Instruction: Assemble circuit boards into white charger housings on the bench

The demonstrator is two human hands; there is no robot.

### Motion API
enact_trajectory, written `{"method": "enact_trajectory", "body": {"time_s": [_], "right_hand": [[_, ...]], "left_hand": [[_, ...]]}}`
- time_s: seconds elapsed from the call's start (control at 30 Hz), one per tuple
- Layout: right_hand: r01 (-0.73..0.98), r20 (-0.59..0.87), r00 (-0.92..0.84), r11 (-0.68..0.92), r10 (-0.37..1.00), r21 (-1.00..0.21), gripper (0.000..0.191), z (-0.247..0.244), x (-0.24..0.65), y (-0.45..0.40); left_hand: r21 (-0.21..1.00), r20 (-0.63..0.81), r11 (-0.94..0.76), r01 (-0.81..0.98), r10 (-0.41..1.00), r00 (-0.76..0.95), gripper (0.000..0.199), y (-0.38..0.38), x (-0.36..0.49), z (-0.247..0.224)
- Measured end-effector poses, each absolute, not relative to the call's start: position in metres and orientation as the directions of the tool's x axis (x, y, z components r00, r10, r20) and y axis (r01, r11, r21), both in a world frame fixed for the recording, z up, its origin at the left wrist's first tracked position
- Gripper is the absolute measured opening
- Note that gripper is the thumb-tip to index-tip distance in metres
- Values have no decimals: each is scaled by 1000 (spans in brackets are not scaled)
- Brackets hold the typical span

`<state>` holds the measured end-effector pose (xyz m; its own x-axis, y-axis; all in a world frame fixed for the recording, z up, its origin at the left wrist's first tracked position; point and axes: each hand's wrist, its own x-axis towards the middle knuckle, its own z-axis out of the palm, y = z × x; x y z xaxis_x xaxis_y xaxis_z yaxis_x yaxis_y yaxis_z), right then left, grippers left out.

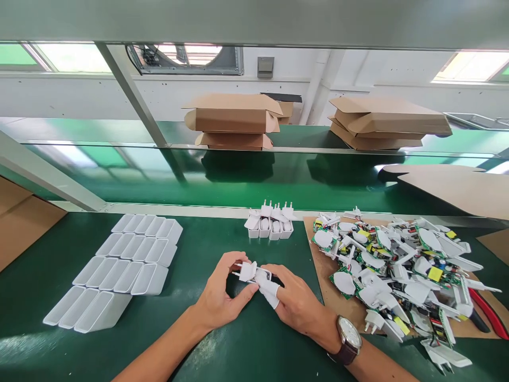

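Note:
A white plug adapter (249,272) lies between my two hands at the middle of the bench, its pins pointing left. My left hand (225,292) pinches its plug end between thumb and fingers. At the other end my right hand (296,297) grips the adapter's white casing, and a pale flat part (269,292) sticks out under these fingers. How the pieces fit together is partly hidden by the fingers. Just beyond, several white plug units (270,220) stand in a row in open white cases, pins up.
Rows of open white cases (139,249) stand on the left. A heap of plug parts with green circuit boards (389,270) covers a cardboard sheet (316,254) on the right, beside a red-handled tool (487,313). Cardboard boxes (234,119) sit on the shelf behind.

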<state>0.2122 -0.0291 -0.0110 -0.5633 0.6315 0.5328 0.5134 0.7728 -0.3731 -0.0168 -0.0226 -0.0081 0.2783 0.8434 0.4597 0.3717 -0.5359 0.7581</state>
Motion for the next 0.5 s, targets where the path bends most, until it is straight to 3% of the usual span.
{"method": "enact_trajectory", "body": {"time_s": [0.17, 0.37, 0.43, 0.5], "right_hand": [[508, 537, -572, 782, 620, -361, 32, -8, 214, -30], [518, 507, -577, 767, 641, -380, 31, -13, 209, -30], [491, 496, -574, 759, 652, -429, 35, -14, 208, -30], [427, 481, -510, 696, 713, -578, 36, -14, 207, -29]], "left_hand": [[789, 461, -528, 312, 846, 267, 75, -25, -16, -15], [780, 428, -517, 352, 851, 304, 53, -22, -15, -15], [780, 408, -504, 370, 859, 310, 62, -20, -16, -16], [771, 405, -505, 387, 859, 315, 87, -19, -17, -17]]}}
